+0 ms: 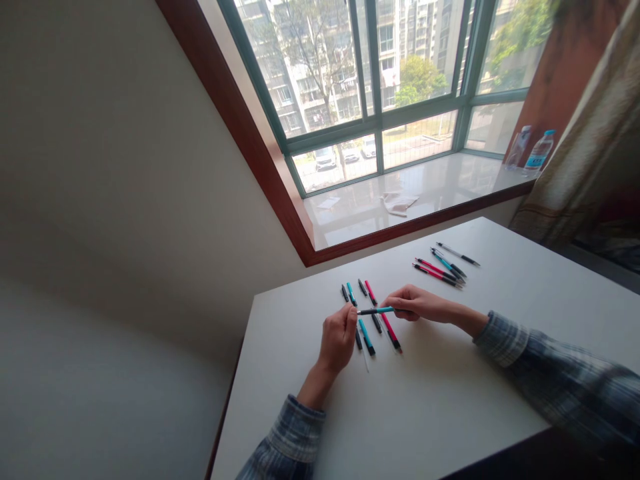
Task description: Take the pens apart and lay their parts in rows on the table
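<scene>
A blue-and-black pen (376, 311) is held level above the white table between my two hands. My left hand (340, 339) is closed around its black tip end. Pinched in the fingers of my right hand (413, 303) is the blue end. Beneath and around the pen lie separated pen parts in two rows. Behind are short pieces, among them a blue one (351, 293) and a red one (371, 292). In front are longer pieces, including a blue barrel (367, 337) and a red barrel (391, 332). A thin pale refill (365, 361) shows near them.
Several whole pens lie at the back right, among them a red pen (436, 274) and a clear-and-black pen (458, 254). The table (435, 400) meets the wall below a windowsill (350, 227). Plastic bottles (540, 152) stand on the sill beside a curtain (585, 133).
</scene>
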{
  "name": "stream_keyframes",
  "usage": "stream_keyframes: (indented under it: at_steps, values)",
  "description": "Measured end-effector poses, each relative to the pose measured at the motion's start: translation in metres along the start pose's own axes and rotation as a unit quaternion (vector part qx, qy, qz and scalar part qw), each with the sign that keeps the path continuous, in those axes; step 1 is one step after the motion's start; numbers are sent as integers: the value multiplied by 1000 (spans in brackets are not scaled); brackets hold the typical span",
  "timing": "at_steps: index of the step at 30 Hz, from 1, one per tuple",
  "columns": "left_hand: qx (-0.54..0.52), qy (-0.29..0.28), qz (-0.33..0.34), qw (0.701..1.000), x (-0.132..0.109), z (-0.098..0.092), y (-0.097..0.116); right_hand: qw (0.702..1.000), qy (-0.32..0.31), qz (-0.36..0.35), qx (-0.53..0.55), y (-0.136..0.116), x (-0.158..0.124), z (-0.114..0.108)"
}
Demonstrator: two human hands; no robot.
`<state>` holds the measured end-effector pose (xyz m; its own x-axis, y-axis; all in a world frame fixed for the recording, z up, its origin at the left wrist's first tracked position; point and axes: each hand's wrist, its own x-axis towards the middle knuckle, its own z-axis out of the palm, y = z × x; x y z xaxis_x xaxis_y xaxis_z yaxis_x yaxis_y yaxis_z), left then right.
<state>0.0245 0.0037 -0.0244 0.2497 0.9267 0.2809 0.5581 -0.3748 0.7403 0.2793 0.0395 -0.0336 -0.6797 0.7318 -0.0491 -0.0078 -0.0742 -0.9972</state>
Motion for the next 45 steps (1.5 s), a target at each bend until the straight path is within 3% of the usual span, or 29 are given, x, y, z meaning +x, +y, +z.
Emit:
stream_keyframes:
  at_steps: [10,17,31,45]
  values:
    - [-10,-36,14,999,0,-4,9,999,-10,10,32,4,0,0]
    - [-2,-33,13,999,1,-4,7,997,-60,32,26,-4,-2,5]
    - [15,-32,23,999,1,-3,7,999,-28,11,23,-8,-2,11]
    - [-37,-41,38,998,1,-6,10,998,-35,-8,58,-4,-2,18]
